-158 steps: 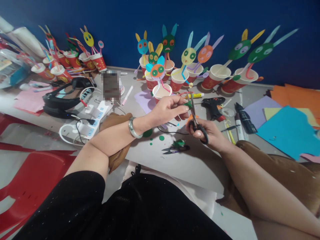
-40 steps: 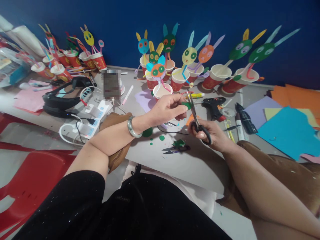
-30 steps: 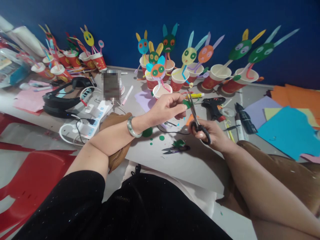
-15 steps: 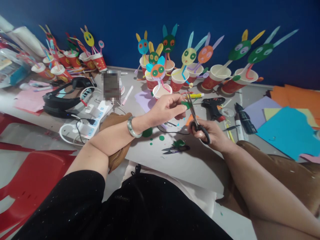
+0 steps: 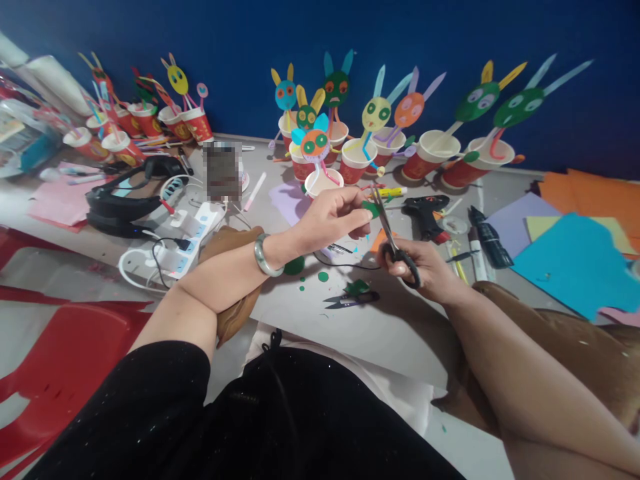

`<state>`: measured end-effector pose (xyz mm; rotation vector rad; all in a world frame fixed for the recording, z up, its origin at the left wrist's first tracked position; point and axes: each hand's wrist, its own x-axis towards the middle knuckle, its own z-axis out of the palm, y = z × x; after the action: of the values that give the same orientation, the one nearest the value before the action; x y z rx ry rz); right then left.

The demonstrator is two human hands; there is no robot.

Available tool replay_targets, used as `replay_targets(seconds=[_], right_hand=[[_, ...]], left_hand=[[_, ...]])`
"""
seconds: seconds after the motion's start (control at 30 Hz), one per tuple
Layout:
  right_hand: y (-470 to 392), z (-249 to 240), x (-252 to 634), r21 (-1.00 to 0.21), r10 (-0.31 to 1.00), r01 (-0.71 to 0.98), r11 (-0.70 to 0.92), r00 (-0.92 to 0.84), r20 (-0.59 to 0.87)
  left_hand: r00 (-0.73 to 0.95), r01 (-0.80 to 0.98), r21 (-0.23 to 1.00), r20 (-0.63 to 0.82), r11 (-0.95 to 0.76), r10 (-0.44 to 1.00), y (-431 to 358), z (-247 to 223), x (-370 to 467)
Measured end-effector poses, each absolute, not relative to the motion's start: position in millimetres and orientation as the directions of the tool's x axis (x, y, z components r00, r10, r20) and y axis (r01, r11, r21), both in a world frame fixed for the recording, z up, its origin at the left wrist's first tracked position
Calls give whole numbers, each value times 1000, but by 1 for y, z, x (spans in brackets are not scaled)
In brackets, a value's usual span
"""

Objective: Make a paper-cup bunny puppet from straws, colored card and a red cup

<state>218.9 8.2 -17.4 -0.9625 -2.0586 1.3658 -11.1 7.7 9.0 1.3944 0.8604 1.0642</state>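
While a small green paper piece is pinched in the fingers of the left hand above the middle of the tabletop, black scissors are gripped by the right hand, whose fingers are clenched through the handles, and the blades are set against the piece's right edge. Green scraps and small snips are seen on the tabletop just below the hands, a glue gun just behind the right hand, and paper cups with rabbit faces along the far edge.
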Motion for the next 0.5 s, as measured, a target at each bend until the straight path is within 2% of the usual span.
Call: replay_targets(seconds=[0.23, 0.5], right_hand=[[8, -18, 218, -915, 776, 301, 267, -630, 20], [7, -21, 219, -920, 792, 289, 264, -609, 36]], left_hand=[[279, -87, 990, 128, -108, 952, 10, 9, -12], [299, -97, 991, 119, -94, 947, 9, 9, -12]])
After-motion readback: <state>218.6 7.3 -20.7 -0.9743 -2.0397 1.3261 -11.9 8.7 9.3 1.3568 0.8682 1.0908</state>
